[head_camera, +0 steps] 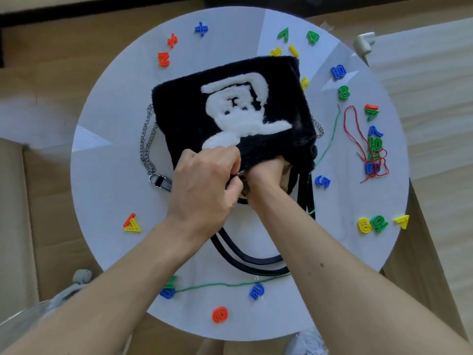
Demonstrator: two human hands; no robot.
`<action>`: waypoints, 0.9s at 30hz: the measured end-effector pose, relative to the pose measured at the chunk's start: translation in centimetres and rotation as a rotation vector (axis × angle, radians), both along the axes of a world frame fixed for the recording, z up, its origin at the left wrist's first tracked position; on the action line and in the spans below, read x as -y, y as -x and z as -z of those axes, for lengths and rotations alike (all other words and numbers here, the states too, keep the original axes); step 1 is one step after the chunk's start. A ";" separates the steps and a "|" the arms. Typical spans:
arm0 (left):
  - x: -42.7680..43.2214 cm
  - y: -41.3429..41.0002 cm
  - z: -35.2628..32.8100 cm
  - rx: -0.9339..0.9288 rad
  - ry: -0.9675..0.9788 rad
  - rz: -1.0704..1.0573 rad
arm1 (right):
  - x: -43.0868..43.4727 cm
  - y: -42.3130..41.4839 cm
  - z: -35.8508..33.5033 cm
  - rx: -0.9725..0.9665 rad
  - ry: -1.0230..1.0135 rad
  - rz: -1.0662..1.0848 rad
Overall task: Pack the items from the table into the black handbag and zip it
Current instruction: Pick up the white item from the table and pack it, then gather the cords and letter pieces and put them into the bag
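A: Edges and free room to be noted first.

B: A round white table [107, 190] is recorded. The black handbag [184, 116] is laid flat at its centre, mouth turned toward the near edge. Bare surface is seen toward the left edge, past the chain strap [144, 147], which is trailed from the bag's left side. The black handles [245, 262] are looped out toward the near edge. The right edge is crowded. A red string [355, 124] is tangled over stacked plastic numerals there. A green string [217, 285] is run from the bag's right side round along the near edge.

A: Hands?

B: The left hand [204, 185] is clenched on the bag's near rim, the rim pinched between thumb and fingers. The right hand [268, 172] is pushed into the mouth. Its fingers are hidden, so what is grasped, if anything, cannot be told.

A: Anything readable?

B: Moulded numerals are read. A green 4 [313, 37] is noted at the far edge and a green 8 [343, 92] toward the right edge. A blue 5 [323, 181] lies just beside the bag's near right corner. A yellow 6 [364, 224] and a yellow 7 [401, 221] sit at the near-right edge. A white plush figure is worked into the bag's upper face.
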State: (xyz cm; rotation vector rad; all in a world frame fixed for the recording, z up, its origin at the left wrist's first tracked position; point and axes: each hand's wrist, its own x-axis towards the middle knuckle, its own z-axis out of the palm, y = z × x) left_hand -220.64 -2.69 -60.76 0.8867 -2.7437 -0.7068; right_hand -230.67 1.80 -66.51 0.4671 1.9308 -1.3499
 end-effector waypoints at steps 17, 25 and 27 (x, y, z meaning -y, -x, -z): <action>0.7 -13.7 5.7 0.217 -0.205 -0.333 | -11.2 -9.1 0.5 -0.296 -0.201 -0.778; 3.7 -20.2 10.4 0.491 -0.174 -0.328 | -9.1 -19.8 3.4 -0.617 -0.280 -1.597; 3.9 -20.0 10.4 0.437 -0.192 -0.301 | -8.5 -21.1 4.2 -0.684 -0.320 -1.705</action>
